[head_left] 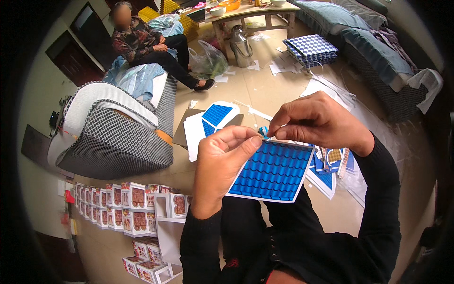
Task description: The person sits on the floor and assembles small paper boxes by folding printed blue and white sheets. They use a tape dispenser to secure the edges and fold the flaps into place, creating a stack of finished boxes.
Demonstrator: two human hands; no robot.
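A sheet printed with blue roof tiles (272,173) and edged in white hangs tilted above my lap. My left hand (222,163) grips its upper left corner between thumb and fingers. At that same top edge, my right hand (317,120) is closed in a pinch, its fingertips almost meeting my left thumb. Something small and pale shows at those fingertips, too small to name. Just behind them is a small blue object (263,131), partly hidden by the fingers.
More blue-tiled sheets (217,115) lie on a grey board ahead, and further printed pieces (326,180) lie to the right. Printed boxes (135,196) stand in rows at lower left. A person (142,40) sits on the left sofa (118,128). A checkered stack (311,49) stands beyond.
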